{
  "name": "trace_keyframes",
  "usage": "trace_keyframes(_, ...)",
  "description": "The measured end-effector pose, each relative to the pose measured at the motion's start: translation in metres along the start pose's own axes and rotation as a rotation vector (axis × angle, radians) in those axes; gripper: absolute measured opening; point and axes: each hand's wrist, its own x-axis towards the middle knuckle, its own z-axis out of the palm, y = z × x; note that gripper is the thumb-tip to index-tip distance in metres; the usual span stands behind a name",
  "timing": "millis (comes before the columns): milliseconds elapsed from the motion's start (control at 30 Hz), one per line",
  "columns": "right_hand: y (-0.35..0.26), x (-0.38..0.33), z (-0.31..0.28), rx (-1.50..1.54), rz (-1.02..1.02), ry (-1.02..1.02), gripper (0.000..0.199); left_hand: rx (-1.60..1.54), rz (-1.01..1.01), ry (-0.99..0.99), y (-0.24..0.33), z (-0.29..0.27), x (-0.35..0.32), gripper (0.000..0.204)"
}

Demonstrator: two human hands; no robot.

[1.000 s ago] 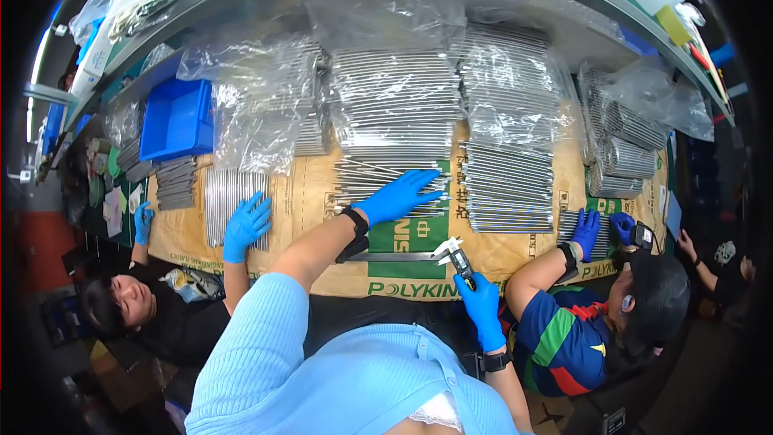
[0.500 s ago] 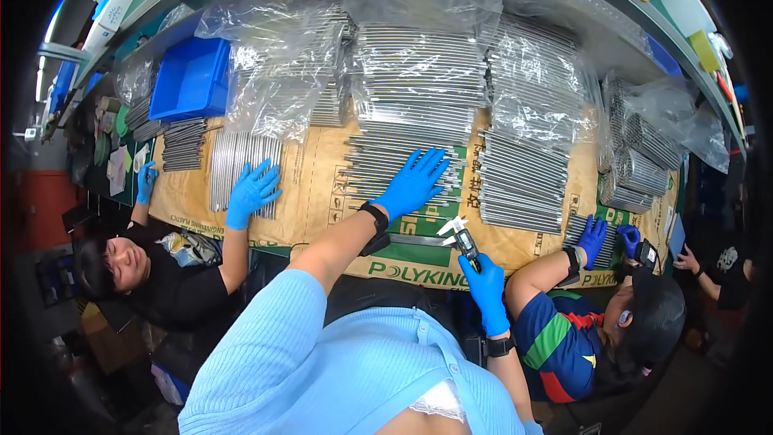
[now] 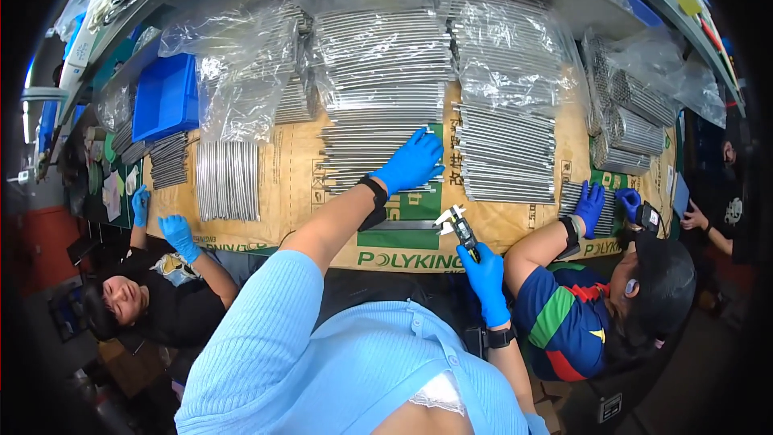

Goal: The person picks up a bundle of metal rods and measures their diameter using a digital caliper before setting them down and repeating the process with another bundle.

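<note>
My left hand [image 3: 409, 163], in a blue glove, rests on the right ends of a row of thin metal rods [image 3: 354, 151] on the table. Its fingers are bent over the rods; the undersides of the fingertips are hidden. My right hand [image 3: 485, 280], also blue-gloved, is wrapped round a digital caliper [image 3: 465, 234] near the table's front edge. The caliper's jaws point up and to the left, a little apart, with nothing between them. Another bundle of rods [image 3: 507, 157] lies to the right of my left hand.
Brown printed paper [image 3: 294, 165] covers the table. Clear plastic [image 3: 378, 40] drapes over rod stacks at the back. A blue bin [image 3: 165, 101] stands far left. Co-workers sit close on both sides, one gloved hand [image 3: 177, 234] at left, another [image 3: 592, 208] on rods at right.
My left hand has drawn its spread fingers in and bent them over the rods. The co-worker at left has lifted a hand off their rods. The whole view has shifted slightly.
</note>
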Motion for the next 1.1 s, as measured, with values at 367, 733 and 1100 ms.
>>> trace_keyframes(367, 0.019, -0.006, 0.017, 0.019, -0.05, 0.033, 0.035, 0.125, 0.232, 0.107, 0.025, 0.019, -0.013, 0.023)
trace_keyframes(733, 0.006, -0.013, 0.029, 0.127, -0.038, -0.013, 0.028, -0.211, -0.368, 0.581, 0.039, -0.037, -0.104, 0.032)
trace_keyframes(1100, -0.058, -0.023, 0.066, 0.12, -0.151, -0.047, 0.028, 0.302, -1.566, 0.28, -0.097, -0.052, -0.322, 0.053)
